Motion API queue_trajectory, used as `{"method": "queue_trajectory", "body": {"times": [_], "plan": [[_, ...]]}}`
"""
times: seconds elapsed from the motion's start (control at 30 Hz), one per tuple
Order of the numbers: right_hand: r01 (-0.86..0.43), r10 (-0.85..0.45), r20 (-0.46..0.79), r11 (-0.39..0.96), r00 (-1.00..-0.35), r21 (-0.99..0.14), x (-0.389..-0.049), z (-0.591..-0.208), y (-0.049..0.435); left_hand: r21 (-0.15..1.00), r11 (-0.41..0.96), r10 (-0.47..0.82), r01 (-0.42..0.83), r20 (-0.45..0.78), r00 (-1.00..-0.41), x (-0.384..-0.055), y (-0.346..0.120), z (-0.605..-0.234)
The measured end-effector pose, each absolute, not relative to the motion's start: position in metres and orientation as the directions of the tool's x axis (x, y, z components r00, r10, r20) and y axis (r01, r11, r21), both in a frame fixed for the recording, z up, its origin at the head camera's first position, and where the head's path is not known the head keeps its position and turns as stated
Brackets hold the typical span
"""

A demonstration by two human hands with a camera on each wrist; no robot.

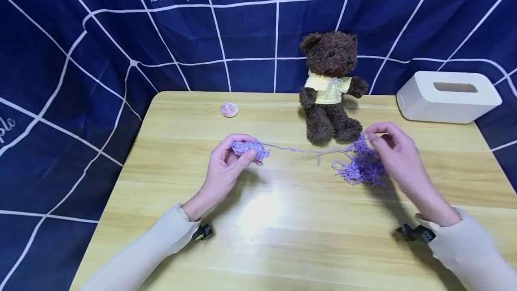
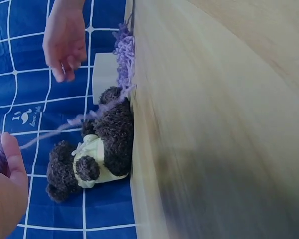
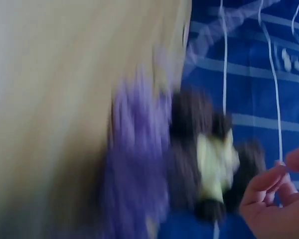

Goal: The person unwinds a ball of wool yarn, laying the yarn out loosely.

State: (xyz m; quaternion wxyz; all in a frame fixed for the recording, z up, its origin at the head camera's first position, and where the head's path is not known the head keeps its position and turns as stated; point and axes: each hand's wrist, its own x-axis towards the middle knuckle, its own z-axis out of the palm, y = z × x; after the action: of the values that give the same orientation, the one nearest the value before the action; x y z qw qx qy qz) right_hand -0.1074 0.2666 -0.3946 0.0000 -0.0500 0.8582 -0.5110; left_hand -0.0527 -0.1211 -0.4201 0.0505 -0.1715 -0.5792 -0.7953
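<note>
My left hand grips a small wound bundle of light purple yarn, thumb across its front. A single strand runs from the bundle, fairly straight, to a loose tangled heap of purple yarn at the right. The heap lies on the table, a short tail of yarn hanging off the strand. Over the heap's right side is my right hand, raised above the table in the left wrist view. Its fingers are loosely bent, thumb close to the forefinger, and no yarn shows between them. The right wrist view is blurred.
A brown teddy bear in a yellow top sits behind the strand, its foot close to the heap. A white tissue box stands at the back right. A round pink-patterned disc lies at the back left of the wooden table.
</note>
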Motion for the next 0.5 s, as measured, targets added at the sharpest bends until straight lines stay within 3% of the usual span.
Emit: {"method": "queue_trajectory", "body": {"times": [0.2, 0.5], "plan": [[-0.129, -0.195, 0.079, 0.257, -0.978, -0.958, -0.089, -0.397, 0.217, 0.906, -0.336, 0.160, 0.256, 0.323, -0.933, -0.053, -0.115, -0.418], [-0.207, -0.510, 0.097, 0.165, -0.855, -0.964, -0.080, -0.403, 0.163, 0.914, -0.340, 0.219, 0.223, 0.308, -0.926, -0.053, -0.109, -0.416]]}}
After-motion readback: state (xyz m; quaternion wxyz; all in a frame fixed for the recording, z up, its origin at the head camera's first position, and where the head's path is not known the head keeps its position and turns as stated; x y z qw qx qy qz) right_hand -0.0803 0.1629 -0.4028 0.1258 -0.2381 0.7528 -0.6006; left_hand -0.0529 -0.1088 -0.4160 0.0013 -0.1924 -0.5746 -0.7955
